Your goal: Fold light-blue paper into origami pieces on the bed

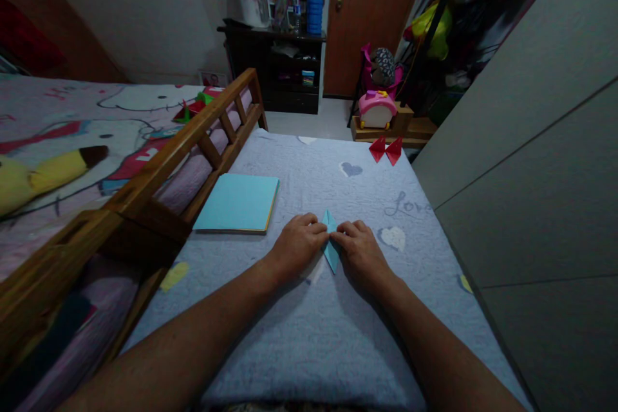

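Partly hidden, folded blue paper (331, 257), hands (298, 246) (362, 251) pinching its middle, covered part unclear

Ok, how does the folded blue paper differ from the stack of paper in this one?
The folded blue paper is a narrow, pointed shape, while the stack of paper is four-sided and flat. The folded blue paper is much smaller than the stack of paper. Both the left hand and right hand are on the folded blue paper; neither touches the stack of paper. Both show light blue.
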The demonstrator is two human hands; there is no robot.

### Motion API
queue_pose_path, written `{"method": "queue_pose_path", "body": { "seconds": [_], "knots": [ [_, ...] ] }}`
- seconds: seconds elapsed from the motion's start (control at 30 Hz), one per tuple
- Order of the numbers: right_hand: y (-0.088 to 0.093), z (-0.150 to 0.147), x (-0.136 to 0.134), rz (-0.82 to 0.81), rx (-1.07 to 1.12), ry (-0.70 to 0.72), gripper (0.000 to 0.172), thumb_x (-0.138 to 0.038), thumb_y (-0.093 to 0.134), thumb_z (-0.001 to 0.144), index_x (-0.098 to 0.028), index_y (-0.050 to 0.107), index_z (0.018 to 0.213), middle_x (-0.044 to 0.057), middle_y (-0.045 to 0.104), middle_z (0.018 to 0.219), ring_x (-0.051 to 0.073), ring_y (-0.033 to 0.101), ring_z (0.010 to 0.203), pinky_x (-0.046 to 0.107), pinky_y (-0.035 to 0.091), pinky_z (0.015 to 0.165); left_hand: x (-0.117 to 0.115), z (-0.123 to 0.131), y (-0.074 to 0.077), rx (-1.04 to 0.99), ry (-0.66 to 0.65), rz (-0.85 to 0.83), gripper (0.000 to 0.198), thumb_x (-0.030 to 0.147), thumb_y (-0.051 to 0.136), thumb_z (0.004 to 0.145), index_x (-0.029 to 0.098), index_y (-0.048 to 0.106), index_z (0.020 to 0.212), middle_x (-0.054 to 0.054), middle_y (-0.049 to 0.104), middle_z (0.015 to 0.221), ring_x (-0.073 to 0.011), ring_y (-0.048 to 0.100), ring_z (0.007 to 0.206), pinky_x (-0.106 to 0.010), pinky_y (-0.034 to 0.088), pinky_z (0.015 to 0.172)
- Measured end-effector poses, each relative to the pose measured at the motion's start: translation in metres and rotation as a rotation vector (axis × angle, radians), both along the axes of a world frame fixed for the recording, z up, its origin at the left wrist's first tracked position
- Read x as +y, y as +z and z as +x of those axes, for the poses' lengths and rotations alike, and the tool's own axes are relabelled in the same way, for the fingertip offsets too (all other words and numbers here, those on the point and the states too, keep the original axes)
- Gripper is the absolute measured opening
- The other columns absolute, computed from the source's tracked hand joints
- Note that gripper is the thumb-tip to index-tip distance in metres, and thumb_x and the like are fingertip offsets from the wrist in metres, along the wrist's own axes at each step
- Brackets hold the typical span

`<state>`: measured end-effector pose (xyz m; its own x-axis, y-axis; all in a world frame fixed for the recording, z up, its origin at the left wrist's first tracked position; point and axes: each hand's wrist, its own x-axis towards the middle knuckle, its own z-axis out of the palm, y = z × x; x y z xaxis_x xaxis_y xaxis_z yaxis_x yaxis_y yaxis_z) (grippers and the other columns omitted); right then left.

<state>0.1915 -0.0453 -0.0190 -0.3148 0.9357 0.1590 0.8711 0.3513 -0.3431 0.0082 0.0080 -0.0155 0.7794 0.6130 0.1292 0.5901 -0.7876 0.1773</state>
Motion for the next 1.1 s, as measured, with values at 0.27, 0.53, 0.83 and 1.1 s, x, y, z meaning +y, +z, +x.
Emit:
{"method": "queue_pose_path", "body": {
  "seconds": [0.27,0.53,0.83,1.1],
  "knots": [
    [0.012,0.010,-0.008,-0.041,-0.122,0.063,0.021,-0.018,0.054,0.095,-0.024,0.073,0.103,0.006,0.070,0.116,0.022,0.054,0.095,0.037,0.036,0.087,-0.018,0.001,0.017,0.222,0.023,-0.011,0.012,0.017,0.059,0.092,0.019,0.066,0.101,-0.004,0.070,0.102,-0.0230,0.063,0.092,-0.036,0.045,0.078],
    [0.009,0.015,-0.008,-0.027,-0.090,0.049,0.024,-0.013,0.054,0.094,-0.022,0.073,0.106,0.006,0.071,0.115,0.023,0.054,0.097,0.036,0.036,0.089,-0.030,0.002,0.014,0.297,0.118,0.029,0.020,0.010,0.051,0.092,0.016,0.064,0.106,-0.009,0.068,0.107,-0.0232,0.063,0.094,-0.036,0.045,0.079],
    [0.017,0.006,-0.010,-0.048,-0.196,0.038,0.035,-0.017,0.053,0.095,-0.026,0.062,0.127,0.007,0.068,0.107,0.024,0.051,0.094,0.038,0.033,0.087,-0.012,0.004,0.007,0.035,0.007,0.055,0.022,0.017,0.046,0.098,0.015,0.064,0.111,-0.013,0.065,0.123,-0.0264,0.055,0.121,-0.042,0.047,0.099],
    [0.017,0.003,-0.008,-0.083,-0.215,0.038,0.030,-0.017,0.049,0.096,-0.026,0.065,0.120,0.009,0.064,0.106,0.023,0.048,0.095,0.037,0.031,0.086,0.003,-0.003,-0.008,-0.018,-0.003,-0.067,0.028,0.021,0.043,0.101,0.016,0.056,0.125,-0.011,0.064,0.128,-0.0251,0.050,0.132,-0.039,0.048,0.104]
  ]
}}
